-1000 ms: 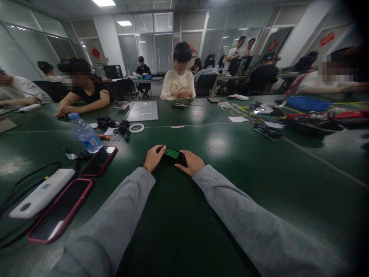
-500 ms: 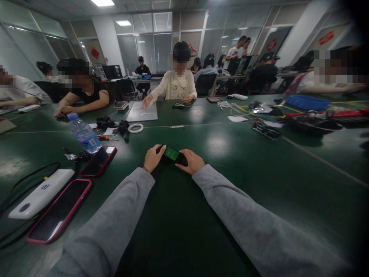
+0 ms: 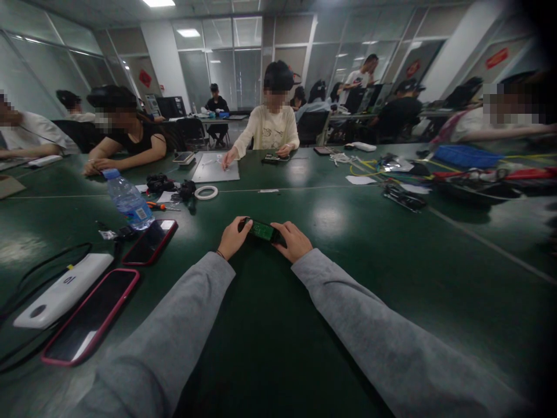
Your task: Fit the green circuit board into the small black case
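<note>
A small black device with a green circuit board lies on the green table straight ahead of me. My left hand grips its left end with fingers curled. On the right end my right hand is closed too, fingers bent over the edge. Both arms wear grey sleeves and stretch forward over the table.
At my left lie two phones in red cases, a white power bank with black cables, and a water bottle. A tape roll and black parts sit beyond. Other people sit around the table; cables and a blue tray clutter the right.
My hands have turned the device slightly, the right hand shifting a little up and right. The person opposite has reached one hand out onto a grey sheet.
</note>
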The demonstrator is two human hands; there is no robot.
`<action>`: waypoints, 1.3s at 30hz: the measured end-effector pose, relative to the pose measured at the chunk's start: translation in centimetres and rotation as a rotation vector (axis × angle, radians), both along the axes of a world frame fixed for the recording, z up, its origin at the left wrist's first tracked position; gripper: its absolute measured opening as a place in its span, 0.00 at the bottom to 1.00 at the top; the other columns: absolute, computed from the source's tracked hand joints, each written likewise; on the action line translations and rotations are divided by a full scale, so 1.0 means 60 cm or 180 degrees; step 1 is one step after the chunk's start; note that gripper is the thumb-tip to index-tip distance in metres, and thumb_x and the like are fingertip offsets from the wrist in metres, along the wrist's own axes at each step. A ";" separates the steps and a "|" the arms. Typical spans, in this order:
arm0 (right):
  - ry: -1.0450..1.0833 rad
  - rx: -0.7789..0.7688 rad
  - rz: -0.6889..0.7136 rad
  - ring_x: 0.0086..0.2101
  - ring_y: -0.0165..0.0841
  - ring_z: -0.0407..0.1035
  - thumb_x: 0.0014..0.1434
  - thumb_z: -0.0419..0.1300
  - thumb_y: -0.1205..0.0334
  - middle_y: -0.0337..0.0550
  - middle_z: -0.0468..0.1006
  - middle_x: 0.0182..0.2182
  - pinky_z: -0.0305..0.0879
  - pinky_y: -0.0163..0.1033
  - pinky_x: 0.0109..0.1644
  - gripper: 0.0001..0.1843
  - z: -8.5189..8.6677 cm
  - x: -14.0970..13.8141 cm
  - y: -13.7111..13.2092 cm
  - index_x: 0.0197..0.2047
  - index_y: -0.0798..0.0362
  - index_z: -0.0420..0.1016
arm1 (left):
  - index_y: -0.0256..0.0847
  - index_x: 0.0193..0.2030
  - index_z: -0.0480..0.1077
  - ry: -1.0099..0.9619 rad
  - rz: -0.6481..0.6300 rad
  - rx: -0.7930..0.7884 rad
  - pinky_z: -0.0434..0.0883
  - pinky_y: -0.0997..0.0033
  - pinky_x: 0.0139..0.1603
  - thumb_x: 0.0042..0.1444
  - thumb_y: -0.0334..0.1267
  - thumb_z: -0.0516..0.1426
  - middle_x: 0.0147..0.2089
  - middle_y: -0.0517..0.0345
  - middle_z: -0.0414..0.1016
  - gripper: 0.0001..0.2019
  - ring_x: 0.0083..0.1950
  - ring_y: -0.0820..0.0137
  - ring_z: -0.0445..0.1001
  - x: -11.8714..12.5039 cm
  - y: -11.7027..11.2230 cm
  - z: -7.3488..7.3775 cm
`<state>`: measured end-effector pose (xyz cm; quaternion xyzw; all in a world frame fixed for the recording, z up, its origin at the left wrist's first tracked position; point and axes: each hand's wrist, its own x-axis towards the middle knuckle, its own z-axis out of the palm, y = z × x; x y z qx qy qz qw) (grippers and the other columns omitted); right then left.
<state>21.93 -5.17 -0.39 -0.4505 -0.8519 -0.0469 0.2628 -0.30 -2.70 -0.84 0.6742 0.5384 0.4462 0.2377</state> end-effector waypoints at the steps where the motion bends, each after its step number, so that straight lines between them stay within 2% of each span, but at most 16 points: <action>1: 0.0012 -0.0022 -0.0004 0.41 0.39 0.65 0.55 0.61 0.64 0.48 0.65 0.41 0.69 0.46 0.45 0.28 -0.001 0.001 0.001 0.58 0.51 0.59 | 0.42 0.50 0.70 -0.0025 -0.0029 0.0003 0.68 0.61 0.52 0.58 0.53 0.52 0.48 0.50 0.75 0.20 0.49 0.63 0.73 0.000 0.000 0.000; 6: 0.0189 -0.0044 0.0036 0.43 0.40 0.65 0.54 0.60 0.65 0.48 0.63 0.43 0.69 0.48 0.45 0.30 -0.002 0.002 0.002 0.59 0.48 0.58 | 0.43 0.50 0.69 -0.0156 -0.0124 -0.0033 0.68 0.61 0.54 0.57 0.51 0.53 0.49 0.51 0.75 0.19 0.50 0.64 0.73 -0.001 0.000 0.000; 10: 0.0298 -0.0001 0.0099 0.47 0.42 0.64 0.54 0.60 0.63 0.51 0.61 0.47 0.69 0.49 0.48 0.29 -0.004 0.000 0.001 0.59 0.50 0.58 | 0.44 0.51 0.69 -0.0215 -0.0143 -0.0052 0.67 0.61 0.54 0.57 0.50 0.54 0.50 0.51 0.74 0.19 0.51 0.64 0.72 -0.002 0.003 -0.003; 16: 0.0307 -0.0052 0.0221 0.48 0.43 0.65 0.58 0.59 0.55 0.54 0.62 0.50 0.68 0.51 0.50 0.30 -0.005 -0.005 -0.002 0.60 0.54 0.56 | 0.44 0.51 0.69 -0.0187 -0.0185 -0.0024 0.67 0.61 0.55 0.57 0.49 0.55 0.50 0.52 0.73 0.18 0.51 0.65 0.72 -0.005 0.008 -0.008; 20: 0.0343 -0.0067 0.0308 0.49 0.42 0.65 0.61 0.55 0.51 0.54 0.63 0.51 0.69 0.50 0.51 0.28 -0.008 -0.008 -0.002 0.60 0.55 0.55 | 0.44 0.52 0.68 -0.0186 -0.0287 -0.0054 0.67 0.61 0.56 0.56 0.46 0.56 0.51 0.53 0.73 0.18 0.52 0.65 0.72 -0.004 0.011 -0.012; 29: 0.0260 -0.0057 0.0257 0.47 0.43 0.67 0.62 0.52 0.56 0.55 0.65 0.49 0.71 0.50 0.47 0.23 -0.013 -0.007 0.001 0.58 0.56 0.57 | 0.41 0.55 0.65 -0.0255 -0.0796 -0.0021 0.65 0.60 0.59 0.54 0.37 0.57 0.56 0.51 0.70 0.21 0.57 0.65 0.69 -0.006 0.012 -0.013; 39: 0.0279 0.0056 0.0255 0.48 0.42 0.65 0.61 0.51 0.61 0.55 0.64 0.48 0.69 0.49 0.49 0.22 -0.012 -0.007 0.001 0.57 0.57 0.58 | 0.40 0.56 0.63 -0.0154 -0.0777 -0.0022 0.66 0.60 0.59 0.50 0.34 0.59 0.55 0.49 0.70 0.24 0.56 0.64 0.70 -0.005 0.012 -0.015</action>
